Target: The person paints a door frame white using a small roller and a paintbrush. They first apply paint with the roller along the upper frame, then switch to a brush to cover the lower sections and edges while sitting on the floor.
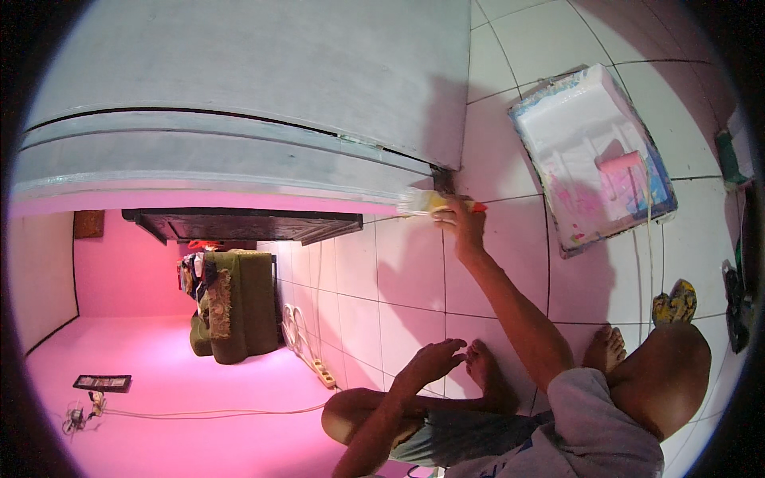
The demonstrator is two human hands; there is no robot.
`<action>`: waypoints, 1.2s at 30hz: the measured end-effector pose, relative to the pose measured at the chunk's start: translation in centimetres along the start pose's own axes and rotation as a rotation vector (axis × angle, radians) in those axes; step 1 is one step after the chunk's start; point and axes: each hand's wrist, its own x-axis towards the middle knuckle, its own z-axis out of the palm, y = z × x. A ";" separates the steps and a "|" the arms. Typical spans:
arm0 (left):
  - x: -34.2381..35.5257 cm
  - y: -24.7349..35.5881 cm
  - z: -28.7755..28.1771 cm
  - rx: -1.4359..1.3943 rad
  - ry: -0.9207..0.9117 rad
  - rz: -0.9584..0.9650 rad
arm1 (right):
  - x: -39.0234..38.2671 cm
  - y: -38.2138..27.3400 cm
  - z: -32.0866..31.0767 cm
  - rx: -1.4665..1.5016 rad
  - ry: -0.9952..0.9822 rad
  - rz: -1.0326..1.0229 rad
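The right hand point(459, 223) grips a paintbrush point(430, 202), its bristles at the pale door frame point(263, 169); the left hand point(434, 360) hangs loosely open, unoccupied. Farther right, a paint tray point(578, 115) with a pink roller point(621, 163) lies on floor tiles point(502, 263).

This place seems to be a home, in a living room. It is shown by the green armchair point(253, 315) with a fringed cloth point(219, 307), the pink wall point(199, 446), and a power strip point(322, 374) on the tiled floor point(498, 275).
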 end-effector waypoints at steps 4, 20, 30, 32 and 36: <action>-0.3 0.4 -0.1 0.014 0.002 0.000 | 0.5 -2.2 2.3 -0.549 0.120 -0.372; -0.7 -0.3 0.3 -0.008 0.006 -0.008 | -1.3 -6.9 12.7 -0.310 -0.262 -0.190; -0.8 1.1 -0.5 -0.005 0.006 -0.024 | 0.7 -3.1 2.1 -0.716 0.034 -0.493; -0.7 1.2 -0.6 0.000 -0.002 -0.027 | 0.6 -2.7 4.4 -0.831 0.036 -0.653; -0.8 0.6 -0.3 0.002 0.009 -0.014 | -1.5 -5.2 10.7 -0.853 -0.128 -0.678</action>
